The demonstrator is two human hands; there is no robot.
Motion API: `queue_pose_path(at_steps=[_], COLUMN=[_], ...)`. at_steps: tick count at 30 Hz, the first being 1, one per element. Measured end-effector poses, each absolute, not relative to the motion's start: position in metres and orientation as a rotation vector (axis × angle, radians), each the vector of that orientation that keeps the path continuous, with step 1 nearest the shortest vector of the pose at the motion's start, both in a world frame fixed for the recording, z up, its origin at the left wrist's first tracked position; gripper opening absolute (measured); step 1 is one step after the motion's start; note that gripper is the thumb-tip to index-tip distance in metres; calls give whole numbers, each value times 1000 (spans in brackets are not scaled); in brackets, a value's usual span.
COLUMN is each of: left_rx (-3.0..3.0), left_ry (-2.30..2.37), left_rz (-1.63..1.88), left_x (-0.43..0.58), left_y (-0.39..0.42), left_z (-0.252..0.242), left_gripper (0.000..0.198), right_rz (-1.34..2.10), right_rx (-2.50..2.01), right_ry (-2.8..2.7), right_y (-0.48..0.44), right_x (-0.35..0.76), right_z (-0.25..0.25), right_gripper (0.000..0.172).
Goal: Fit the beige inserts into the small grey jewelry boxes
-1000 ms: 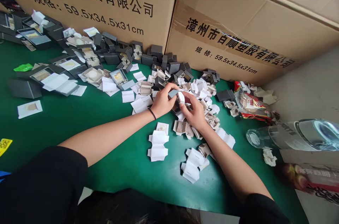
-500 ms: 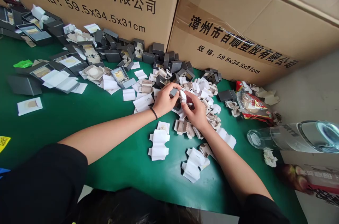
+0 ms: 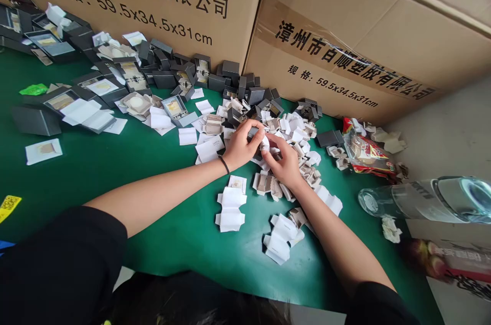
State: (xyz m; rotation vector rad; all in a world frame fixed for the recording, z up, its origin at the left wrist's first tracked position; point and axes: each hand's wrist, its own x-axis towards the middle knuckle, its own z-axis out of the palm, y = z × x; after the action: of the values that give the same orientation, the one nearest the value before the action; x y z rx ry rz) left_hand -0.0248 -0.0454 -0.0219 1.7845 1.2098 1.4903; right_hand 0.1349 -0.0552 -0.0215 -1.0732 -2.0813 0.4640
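Near the middle of the green table (image 3: 161,233), my left hand (image 3: 244,145) is closed around a small dark grey box (image 3: 252,133), mostly covered by its fingers. My right hand (image 3: 284,161) meets it from the right, pinching a small white piece (image 3: 264,143) against the box. A heap of folded white and beige card inserts (image 3: 295,128) lies beneath and behind both hands. Nearer me lie an unfolded white insert (image 3: 231,207) and another white insert (image 3: 281,238). White printed cards (image 3: 209,149) rest just left of my left hand.
Many dark boxes (image 3: 164,79) line the back left, before two large cartons (image 3: 345,33). At the right are a red snack packet (image 3: 368,153), a clear bottle (image 3: 418,199) lying across the view and crumpled tissue (image 3: 391,230). A green wrapper (image 3: 34,89) lies far left.
The white piece between my hands has turned slightly and sits lower against the dark box. Both hands remain in nearly the same place, and the view has shifted very slightly.
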Motion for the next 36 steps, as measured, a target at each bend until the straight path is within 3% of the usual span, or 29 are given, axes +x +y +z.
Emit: queue_pose_path(at_steps=[36], left_rx=[1668], left_ry=[1214], left_rz=[1497], left_x=[-24], left_y=[-45], left_z=[-21], left_gripper=[18], right_rz=[491], right_rx=[-1067], right_ry=[-2031], right_y=[-55], right_x=[135], right_z=[-28], right_gripper=[41])
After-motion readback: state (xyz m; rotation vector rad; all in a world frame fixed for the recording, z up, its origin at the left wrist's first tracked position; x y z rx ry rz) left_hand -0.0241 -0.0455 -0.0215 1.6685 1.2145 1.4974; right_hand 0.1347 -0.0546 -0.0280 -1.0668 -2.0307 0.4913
